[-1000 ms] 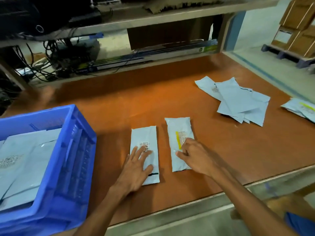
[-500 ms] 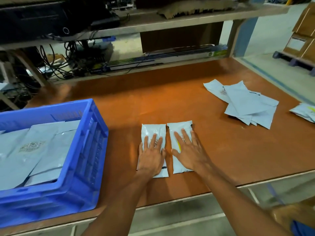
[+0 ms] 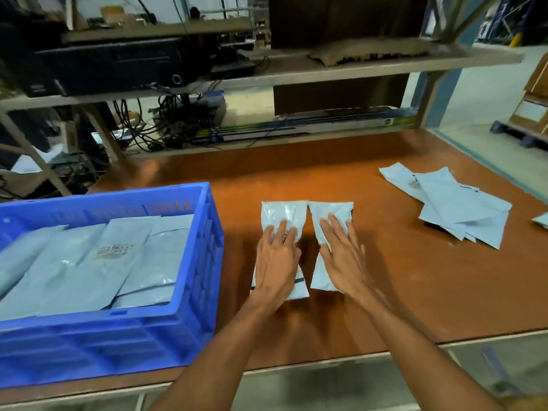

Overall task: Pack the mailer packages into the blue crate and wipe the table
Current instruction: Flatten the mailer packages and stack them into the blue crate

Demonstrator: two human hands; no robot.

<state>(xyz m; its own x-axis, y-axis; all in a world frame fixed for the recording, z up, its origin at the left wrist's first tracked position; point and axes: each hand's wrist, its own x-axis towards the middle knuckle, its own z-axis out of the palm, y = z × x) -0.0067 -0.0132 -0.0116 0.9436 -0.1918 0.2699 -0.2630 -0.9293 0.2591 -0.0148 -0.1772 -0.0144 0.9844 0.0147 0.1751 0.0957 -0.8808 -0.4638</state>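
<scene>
Here, two small pale grey plastic mailer packages lie side by side on the orange-brown wooden worktop [image 3: 385, 286], just right of the blue plastic crate [image 3: 189, 336]. Their far corners touch. The left hand [image 3: 277, 258] lies flat on the left package [image 3: 283, 213] and the right hand [image 3: 345, 259] on the right package [image 3: 336, 210]. The fingers are straight and spread, pressing down and clasping nothing.

The crate already carries several larger grey mailers [image 3: 89, 271] in overlapping layers. A loose heap of flat pale grey mailers [image 3: 462, 209] sits well apart toward the right.

The risk, as I judge it, lies in the pick-up. The film looks slick and creased, so palms pushing flat could skate a package toward the near edge instead of lifting it. Gathering both at once could let one slip out over the gap before the crate wall. The stacked load may also slide if the new ones are dropped on its sloping side. Wiping cannot sensibly begin while the heap remains on the worktop.
</scene>
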